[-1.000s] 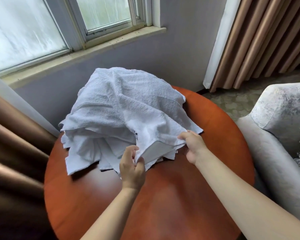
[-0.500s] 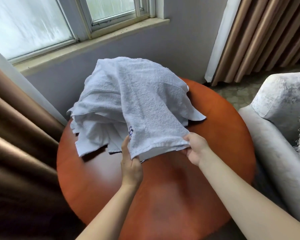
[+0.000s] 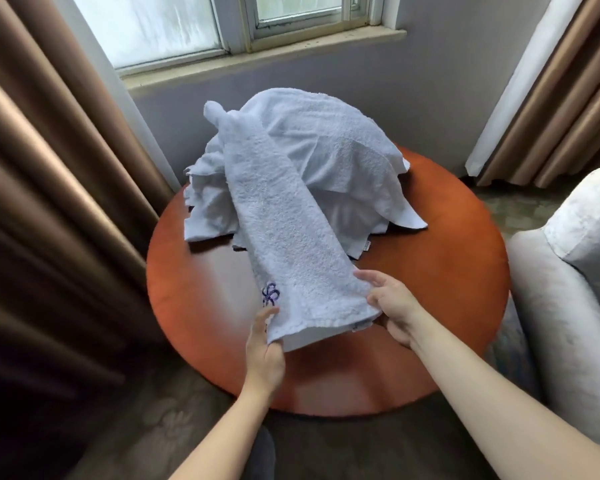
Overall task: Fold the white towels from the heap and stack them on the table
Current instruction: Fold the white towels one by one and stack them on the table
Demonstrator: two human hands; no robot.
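Left hand (image 3: 265, 348) and right hand (image 3: 394, 308) pinch towel (image 3: 284, 244) corners

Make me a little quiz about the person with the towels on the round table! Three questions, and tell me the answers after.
1. True or false: the left hand and the right hand both grip the near end of one towel.
2. Which hand is nearer the purple flower stitching? A) left hand B) right hand
3. Fill in: the heap lies on a round, reddish-brown ____.
Key: 1 true; 2 A; 3 table.
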